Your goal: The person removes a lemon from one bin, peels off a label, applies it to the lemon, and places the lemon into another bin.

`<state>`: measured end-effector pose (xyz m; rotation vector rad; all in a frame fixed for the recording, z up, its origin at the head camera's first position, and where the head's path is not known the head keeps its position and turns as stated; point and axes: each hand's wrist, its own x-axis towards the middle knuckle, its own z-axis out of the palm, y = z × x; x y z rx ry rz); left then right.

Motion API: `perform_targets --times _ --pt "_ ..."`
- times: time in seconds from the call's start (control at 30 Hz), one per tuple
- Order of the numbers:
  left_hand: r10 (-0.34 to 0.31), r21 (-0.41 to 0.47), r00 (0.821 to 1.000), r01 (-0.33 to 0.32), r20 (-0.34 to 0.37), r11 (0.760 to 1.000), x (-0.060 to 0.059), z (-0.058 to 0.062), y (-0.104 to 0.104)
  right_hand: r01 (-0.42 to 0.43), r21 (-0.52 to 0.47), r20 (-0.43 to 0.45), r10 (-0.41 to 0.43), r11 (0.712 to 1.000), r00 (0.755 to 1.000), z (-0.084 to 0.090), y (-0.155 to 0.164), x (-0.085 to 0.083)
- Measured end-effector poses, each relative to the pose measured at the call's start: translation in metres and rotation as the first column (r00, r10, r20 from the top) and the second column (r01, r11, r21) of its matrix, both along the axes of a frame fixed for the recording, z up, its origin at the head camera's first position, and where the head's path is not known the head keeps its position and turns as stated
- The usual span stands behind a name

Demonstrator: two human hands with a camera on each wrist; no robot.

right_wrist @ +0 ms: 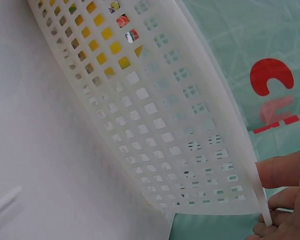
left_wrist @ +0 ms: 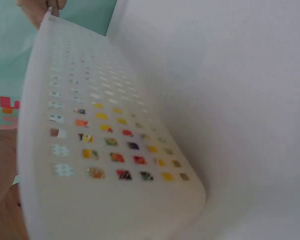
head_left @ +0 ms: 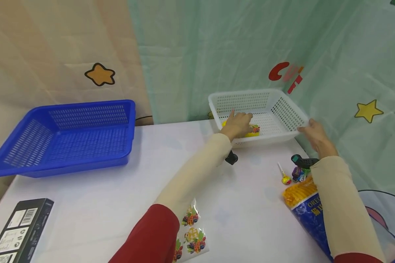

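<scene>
My left hand (head_left: 238,124) reaches over the near-left rim into a white perforated plastic basket (head_left: 276,137). It is right at a yellow packet with fruit pictures (head_left: 255,130), which shows on both sides of the hand; the fingertips are hidden, so I cannot tell whether they grip it. In the left wrist view the yellow packet (left_wrist: 117,157) shows through the holes of the basket's near wall. My right hand (head_left: 316,137) pinches the basket's right rim, thumb on the outside in the right wrist view (right_wrist: 285,170).
A blue basket (head_left: 85,146) stands at the left, a black box with white labels (head_left: 19,226) in front of it. Fruit-printed clear wrapping (head_left: 194,239) lies beneath my left arm. By my right arm are a lollipop (head_left: 285,179), wrapped sweets (head_left: 297,174) and a blue-and-yellow Oreo bag (head_left: 306,208).
</scene>
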<state>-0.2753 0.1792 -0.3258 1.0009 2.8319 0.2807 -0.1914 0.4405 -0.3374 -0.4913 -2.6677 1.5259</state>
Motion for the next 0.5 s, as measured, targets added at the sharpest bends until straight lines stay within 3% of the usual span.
perform_targets --times 0.23,0.4,0.5 --pt "-0.022 0.064 0.999 0.025 -0.047 0.998 -0.008 0.039 -0.068 -0.032 0.011 -0.002 0.032 0.999 0.999 0.006 -0.001 -0.013" --pt "-0.036 0.216 0.999 0.039 -0.017 0.976 -0.003 0.054 -0.143 0.018 -0.007 -0.001 -0.018 1.0 1.0 -0.001 0.01 -0.011" --pt "-0.02 0.29 1.0 0.014 0.017 0.957 0.006 0.056 -0.193 -0.012 0.033 0.001 0.012 0.999 1.0 0.001 0.021 -0.005"
